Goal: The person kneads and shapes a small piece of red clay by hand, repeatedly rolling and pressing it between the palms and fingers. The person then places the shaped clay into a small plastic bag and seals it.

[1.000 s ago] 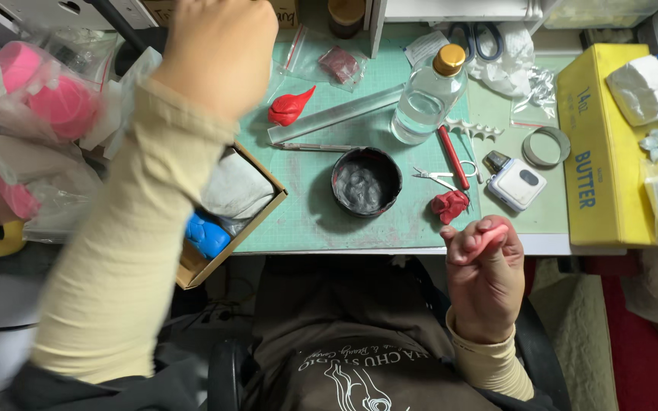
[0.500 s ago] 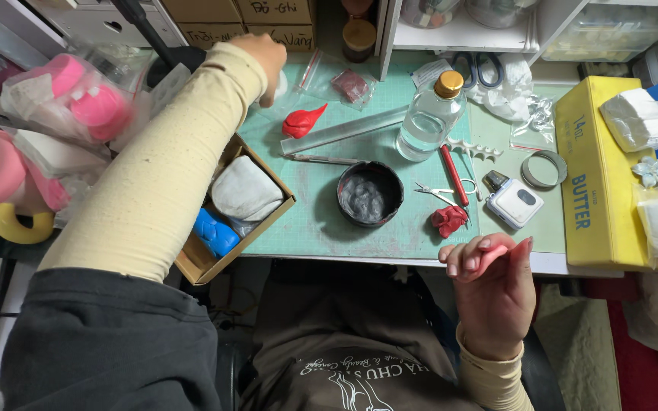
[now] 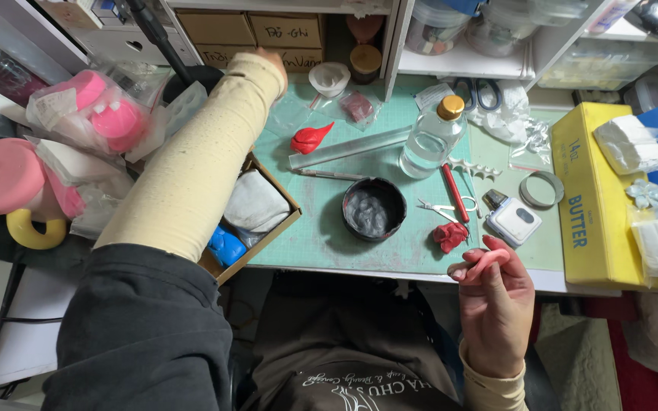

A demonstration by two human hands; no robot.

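My left hand is stretched far to the back left and ends at the cardboard drawers under the shelf. Its fingers are hidden from here. My right hand hovers in front of the table's near edge and pinches a small roll of pink-red clay between thumb and fingertips. Just beyond it, a red clay lump lies on the green cutting mat. Another red clay piece rests beside a clear ruler.
On the mat are a black bowl, a clear bottle with a gold cap, a red-handled tool, a white device and a tape ring. A yellow box stands right. An open cardboard box and pink toys sit left.
My left arm has reached further back, from over the mat to the drawers. My right hand stays by the front edge with the clay, fingers slightly shifted.
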